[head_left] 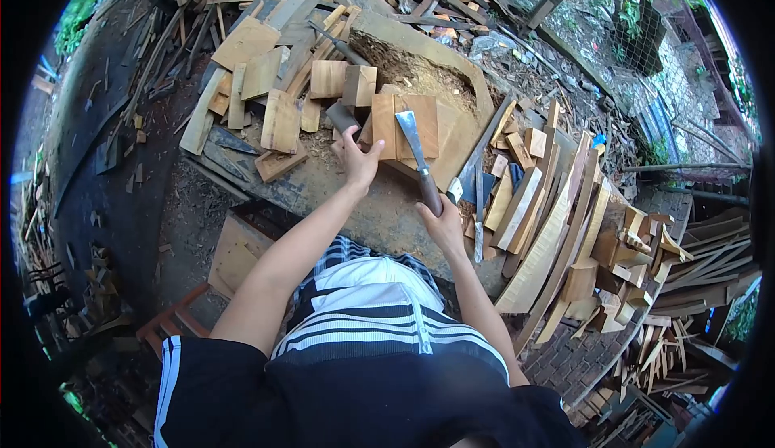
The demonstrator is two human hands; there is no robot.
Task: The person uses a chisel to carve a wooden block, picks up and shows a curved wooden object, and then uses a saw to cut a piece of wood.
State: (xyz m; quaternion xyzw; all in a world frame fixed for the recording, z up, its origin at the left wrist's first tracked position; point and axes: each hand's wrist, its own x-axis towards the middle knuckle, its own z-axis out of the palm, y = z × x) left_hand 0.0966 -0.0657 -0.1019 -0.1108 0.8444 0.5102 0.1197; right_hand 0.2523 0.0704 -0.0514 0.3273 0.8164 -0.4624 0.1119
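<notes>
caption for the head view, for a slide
Right hand holds a chisel over wood blocks on a cluttered bench, left hand at a dark piece

I am wearing a black shirt (355, 404) with pale stripes running down its sleeve (211, 391). Black bands are crossing the white cloth (367, 274) at my waist, and blue, white and dark plaid is patterning my shorts (343, 253). My chisel (420, 156) is showing a silvery blade and a dark brown handle. The wood blocks (417, 129) are glowing honey-tan, grain lines streaking them, while the desk (299, 194) is looking dull grey-brown.
</notes>
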